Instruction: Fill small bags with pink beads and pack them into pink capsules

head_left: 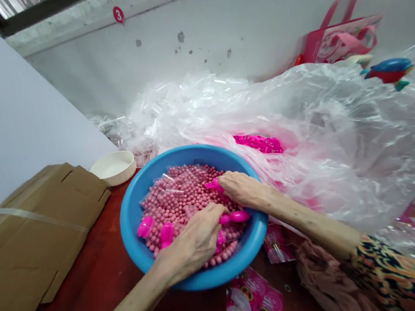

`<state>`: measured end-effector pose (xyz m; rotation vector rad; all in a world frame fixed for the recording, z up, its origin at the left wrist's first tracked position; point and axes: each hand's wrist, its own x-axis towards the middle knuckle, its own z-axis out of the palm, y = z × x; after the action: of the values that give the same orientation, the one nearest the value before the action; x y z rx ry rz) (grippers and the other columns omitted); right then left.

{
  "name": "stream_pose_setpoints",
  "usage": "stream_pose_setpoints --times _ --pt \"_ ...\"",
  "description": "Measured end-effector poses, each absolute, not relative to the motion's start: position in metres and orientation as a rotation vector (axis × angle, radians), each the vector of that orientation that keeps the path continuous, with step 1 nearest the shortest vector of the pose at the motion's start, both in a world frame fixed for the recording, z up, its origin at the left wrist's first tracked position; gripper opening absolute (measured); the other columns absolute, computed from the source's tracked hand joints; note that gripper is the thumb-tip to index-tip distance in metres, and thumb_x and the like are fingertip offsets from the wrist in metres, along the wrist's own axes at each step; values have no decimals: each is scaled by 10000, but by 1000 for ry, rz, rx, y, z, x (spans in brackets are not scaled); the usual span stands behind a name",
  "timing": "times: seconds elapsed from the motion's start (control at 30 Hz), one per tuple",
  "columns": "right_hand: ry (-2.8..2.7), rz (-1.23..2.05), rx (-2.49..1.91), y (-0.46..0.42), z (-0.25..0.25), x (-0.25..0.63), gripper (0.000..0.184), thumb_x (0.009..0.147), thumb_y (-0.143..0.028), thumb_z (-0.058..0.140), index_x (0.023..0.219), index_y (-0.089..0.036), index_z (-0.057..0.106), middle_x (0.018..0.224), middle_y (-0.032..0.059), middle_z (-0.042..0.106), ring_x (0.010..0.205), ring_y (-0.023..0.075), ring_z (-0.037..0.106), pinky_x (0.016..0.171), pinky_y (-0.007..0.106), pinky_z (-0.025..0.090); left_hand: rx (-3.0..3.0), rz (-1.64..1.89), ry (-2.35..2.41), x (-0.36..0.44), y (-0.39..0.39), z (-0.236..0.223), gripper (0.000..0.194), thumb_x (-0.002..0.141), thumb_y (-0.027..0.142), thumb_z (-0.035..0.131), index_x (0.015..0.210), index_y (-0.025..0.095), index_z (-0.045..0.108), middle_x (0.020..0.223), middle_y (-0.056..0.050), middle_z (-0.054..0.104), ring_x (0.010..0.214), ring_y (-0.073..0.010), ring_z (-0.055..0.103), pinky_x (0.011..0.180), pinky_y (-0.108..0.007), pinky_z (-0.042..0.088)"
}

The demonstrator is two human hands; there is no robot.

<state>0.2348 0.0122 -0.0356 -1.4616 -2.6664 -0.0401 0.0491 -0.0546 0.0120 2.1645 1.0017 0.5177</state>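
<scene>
the blue basin sits on the red surface directly in front of the person, within reach of both arms, and holds a heap of pink beads with bright pink plastic pieces lying among them. the left grip is half closed, curled down over the beads, while the right grip presses its fingertips near one pink piece, though i cannot tell whether either has firm hold. a clear plastic sheet bunches against the basin's far rim, with flattened cardboard off to the left.
</scene>
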Motion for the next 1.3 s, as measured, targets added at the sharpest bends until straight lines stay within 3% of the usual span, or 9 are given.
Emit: stream_pose_setpoints --times 0.23,0.37,0.53,0.77,1.3 --pt "-2460 -118 -1421 9 -38 237 187 898 -214 559 1067 -137 578 1059 58 610 968 197 598 818 395 507 2323 432 1152 19 -32 31 306 873 191 468 1161 156 567 1163 -83 649 1053 -216 588 921 -323 444" --pt "-2368 -157 -1414 9 -39 238 149 896 -158 537 1038 -126 573 983 44 608 911 182 596 786 370 502 2496 405 1337 -5 7 34 219 845 160 462 986 131 626 1023 -132 651 1000 -289 555 920 -457 385" --pt "-2343 -164 -1362 10 -42 239 109 900 -167 528 992 -128 574 920 27 603 824 160 593 741 343 494 2676 221 1299 -4 35 20 53 778 161 574 797 165 623 786 -56 615 825 -247 546 865 -441 389" --pt "-2335 -127 -1366 8 -41 238 162 909 -177 518 1056 -132 567 988 48 608 896 177 593 780 355 489 2751 247 1242 5 52 -21 128 874 256 565 930 151 612 1006 -51 617 956 -218 573 862 -441 441" --pt "-2387 198 -1481 8 -29 230 202 898 -280 566 1044 -143 596 1064 56 619 961 197 604 835 417 499 2312 461 1199 33 54 -19 191 879 283 583 996 136 615 981 -47 649 836 -185 634 740 -381 530"
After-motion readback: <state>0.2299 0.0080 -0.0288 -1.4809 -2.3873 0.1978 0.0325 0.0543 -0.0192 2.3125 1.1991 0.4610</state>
